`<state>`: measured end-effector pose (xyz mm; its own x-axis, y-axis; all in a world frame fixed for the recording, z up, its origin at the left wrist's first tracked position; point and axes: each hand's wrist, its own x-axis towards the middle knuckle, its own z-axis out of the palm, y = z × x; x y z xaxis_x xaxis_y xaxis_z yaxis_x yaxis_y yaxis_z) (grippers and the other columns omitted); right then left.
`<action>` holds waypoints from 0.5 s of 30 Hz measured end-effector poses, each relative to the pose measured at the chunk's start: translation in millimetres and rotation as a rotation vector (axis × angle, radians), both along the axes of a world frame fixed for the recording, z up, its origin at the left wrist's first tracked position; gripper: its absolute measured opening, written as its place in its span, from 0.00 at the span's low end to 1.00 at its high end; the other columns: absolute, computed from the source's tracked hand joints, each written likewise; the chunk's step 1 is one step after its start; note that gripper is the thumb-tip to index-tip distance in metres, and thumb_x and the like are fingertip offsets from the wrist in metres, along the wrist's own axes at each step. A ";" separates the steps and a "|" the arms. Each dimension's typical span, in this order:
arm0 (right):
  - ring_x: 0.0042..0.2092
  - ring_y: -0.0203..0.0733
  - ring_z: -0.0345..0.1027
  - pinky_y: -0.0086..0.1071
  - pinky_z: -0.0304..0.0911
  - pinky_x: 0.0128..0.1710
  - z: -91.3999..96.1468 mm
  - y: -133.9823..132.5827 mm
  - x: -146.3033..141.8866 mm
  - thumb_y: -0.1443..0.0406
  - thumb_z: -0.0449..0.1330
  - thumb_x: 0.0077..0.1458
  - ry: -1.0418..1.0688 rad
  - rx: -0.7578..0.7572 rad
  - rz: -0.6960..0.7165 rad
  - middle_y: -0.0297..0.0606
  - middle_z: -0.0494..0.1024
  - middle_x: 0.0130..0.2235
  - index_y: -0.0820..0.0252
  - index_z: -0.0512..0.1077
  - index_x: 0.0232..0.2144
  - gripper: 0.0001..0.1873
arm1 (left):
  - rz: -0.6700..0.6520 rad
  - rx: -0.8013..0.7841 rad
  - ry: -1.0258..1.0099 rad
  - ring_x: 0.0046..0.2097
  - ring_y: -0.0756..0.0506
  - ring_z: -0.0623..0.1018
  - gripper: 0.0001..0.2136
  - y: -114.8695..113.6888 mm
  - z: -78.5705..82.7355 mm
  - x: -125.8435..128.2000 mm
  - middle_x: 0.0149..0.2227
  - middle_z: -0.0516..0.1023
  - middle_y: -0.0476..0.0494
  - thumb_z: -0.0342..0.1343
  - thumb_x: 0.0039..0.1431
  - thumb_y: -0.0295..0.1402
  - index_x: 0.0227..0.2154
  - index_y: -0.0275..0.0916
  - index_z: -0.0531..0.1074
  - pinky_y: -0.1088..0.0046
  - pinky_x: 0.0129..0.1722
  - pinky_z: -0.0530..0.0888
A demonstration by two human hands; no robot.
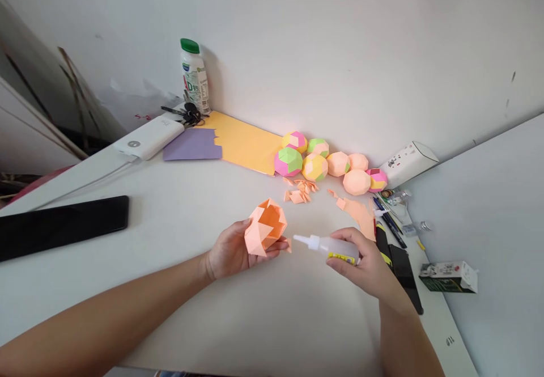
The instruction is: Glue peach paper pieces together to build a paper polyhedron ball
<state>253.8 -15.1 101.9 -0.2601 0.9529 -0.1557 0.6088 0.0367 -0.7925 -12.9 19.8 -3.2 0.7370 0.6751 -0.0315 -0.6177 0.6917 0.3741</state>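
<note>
My left hand [232, 252] is closed around a half-built orange paper ball [266, 228], open at the top, held just above the white table [178, 212]. My right hand [365, 261] grips a small clear glue bottle [329, 246] with a yellow label. Its white nozzle points left at the paper ball's lower edge, a short gap away. Loose folded orange paper pieces [301, 191] lie just beyond the hands.
Several finished paper balls [314, 164] sit by the wall, with orange and purple paper sheets [238, 142], a white power bank [148, 138], keys, and a green-capped bottle [194, 76]. A black phone [59, 227] lies left. Pens, a white box [408, 162] and a small carton [448, 276] lie right.
</note>
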 end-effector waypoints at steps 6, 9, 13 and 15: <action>0.27 0.33 0.66 0.24 0.62 0.23 0.7 -4.1 -7.5 0.59 0.64 0.51 0.013 0.082 0.037 0.32 0.71 0.31 0.56 0.67 0.41 0.16 | -0.059 0.034 -0.031 0.51 0.37 0.76 0.26 1.0 -5.9 -2.9 0.46 0.78 0.29 0.50 0.58 0.46 0.48 0.25 0.72 0.70 0.47 0.73; 0.27 0.33 0.65 0.24 0.61 0.23 0.4 -4.6 -6.5 0.59 0.64 0.52 0.011 0.084 0.044 0.32 0.71 0.31 0.55 0.66 0.41 0.15 | -0.066 0.030 -0.029 0.50 0.37 0.77 0.27 1.4 -6.4 -3.2 0.47 0.78 0.29 0.51 0.57 0.46 0.48 0.25 0.72 0.71 0.47 0.74; 0.28 0.33 0.64 0.23 0.59 0.22 0.6 -4.0 -6.2 0.59 0.63 0.52 0.006 0.072 0.057 0.32 0.70 0.31 0.55 0.65 0.39 0.14 | -0.067 0.030 -0.035 0.50 0.38 0.77 0.26 1.3 -5.2 -3.0 0.47 0.78 0.29 0.51 0.58 0.46 0.49 0.26 0.72 0.71 0.47 0.74; 0.28 0.33 0.62 0.22 0.57 0.21 0.3 -4.0 -7.2 0.59 0.63 0.52 0.004 0.055 0.064 0.32 0.69 0.30 0.55 0.65 0.39 0.14 | -0.083 0.034 -0.044 0.50 0.38 0.77 0.26 1.0 -4.8 -3.5 0.47 0.78 0.30 0.51 0.58 0.46 0.49 0.27 0.72 0.70 0.47 0.74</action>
<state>246.6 -19.1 102.2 -0.3215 0.9414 -0.1019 0.6003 0.1194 -0.7908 -16.4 20.7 -8.0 0.7904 0.6121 0.0243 -0.5755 0.7283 0.3718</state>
